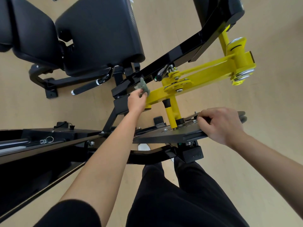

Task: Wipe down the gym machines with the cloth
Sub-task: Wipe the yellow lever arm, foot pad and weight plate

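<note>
Fingers of left hand (136, 102) pinch cloth (143, 86) at yellow arm (205, 71); right hand (219, 123) fingers grip black plate (160, 135).

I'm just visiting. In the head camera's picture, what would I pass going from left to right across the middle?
Black seat pad → black foam handle → left hand holding the cloth → upright yellow post → right hand gripping the dark plate.

Two hands are showing: the left hand (136, 100) near centre, the right hand (221, 123) at three o'clock. One cloth (143, 87) is showing at twelve, one yellow lever arm (205, 71) at two, one black plate (164, 136) at five, at least two black pads (98, 35) at eleven.
</note>
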Demonstrator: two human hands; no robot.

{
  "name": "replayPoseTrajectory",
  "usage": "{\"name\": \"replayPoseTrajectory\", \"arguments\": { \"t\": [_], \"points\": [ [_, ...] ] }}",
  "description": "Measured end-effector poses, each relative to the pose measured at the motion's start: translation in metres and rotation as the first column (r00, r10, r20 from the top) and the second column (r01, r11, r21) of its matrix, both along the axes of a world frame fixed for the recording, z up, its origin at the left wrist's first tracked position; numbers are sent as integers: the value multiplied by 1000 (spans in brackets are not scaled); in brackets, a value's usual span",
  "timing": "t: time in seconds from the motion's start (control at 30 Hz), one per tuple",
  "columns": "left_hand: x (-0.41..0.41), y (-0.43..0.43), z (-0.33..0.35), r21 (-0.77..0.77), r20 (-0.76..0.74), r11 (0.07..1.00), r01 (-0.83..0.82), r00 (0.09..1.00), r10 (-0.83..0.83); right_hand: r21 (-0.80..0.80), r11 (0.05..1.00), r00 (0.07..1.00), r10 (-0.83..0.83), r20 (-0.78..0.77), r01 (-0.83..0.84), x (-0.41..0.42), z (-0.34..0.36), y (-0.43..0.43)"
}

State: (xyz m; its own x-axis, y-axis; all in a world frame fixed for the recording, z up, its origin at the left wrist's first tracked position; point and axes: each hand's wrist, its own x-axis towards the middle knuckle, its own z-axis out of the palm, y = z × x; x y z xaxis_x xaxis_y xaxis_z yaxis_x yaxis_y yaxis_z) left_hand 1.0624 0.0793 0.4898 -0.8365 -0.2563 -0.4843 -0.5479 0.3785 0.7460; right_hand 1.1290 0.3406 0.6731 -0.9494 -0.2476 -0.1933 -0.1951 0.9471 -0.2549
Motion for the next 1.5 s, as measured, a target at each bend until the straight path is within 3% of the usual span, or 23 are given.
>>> {"name": "replayPoseTrajectory", "arguments": {
  "t": [0.07,0.23,0.37,0.47,0.63,0.7,0.87,0.93,1.1,1.23,1.4,1.5],
  "points": [
    [-2,9,-8,-83,62,989,124,991,-120,-6,1000,1000,-1,-3,1,0,0,0],
    [14,18,-11,-248,41,951,183,983,-179,-40,999,1000,-7,-9,6,0,1,-1],
    [45,11,-6,-152,118,950,272,959,-256,-37,999,1000,-3,-3,3,0,2,-1],
    [63,5,6,-57,101,985,163,982,-157,-42,999,1000,2,-4,-2,0,2,0],
    [54,-21,29,-185,-189,976,-119,978,84,-34,999,1000,7,1,-7,0,1,2],
    [43,-35,30,-229,-240,957,-176,963,119,-26,1000,1000,15,23,-15,-1,1,2],
    [42,-46,6,-282,20,958,48,999,-44,-25,1000,997,3,83,-1,-3,2,1],
    [51,-41,0,-291,39,955,56,998,-47,-19,1000,996,-3,89,5,-4,2,0],
    [69,-35,2,-282,94,955,-88,989,119,-32,999,996,-19,88,21,-3,2,0],
    [89,-37,4,-104,244,952,-286,921,304,-72,997,998,-15,58,19,-2,3,1],
    [79,-55,12,-40,155,818,-574,805,573,-72,997,1000,-15,27,17,-1,0,2],
    [55,-67,16,-56,72,811,-582,808,585,-74,997,1000,-14,20,15,-1,-1,3]
  ]
}}
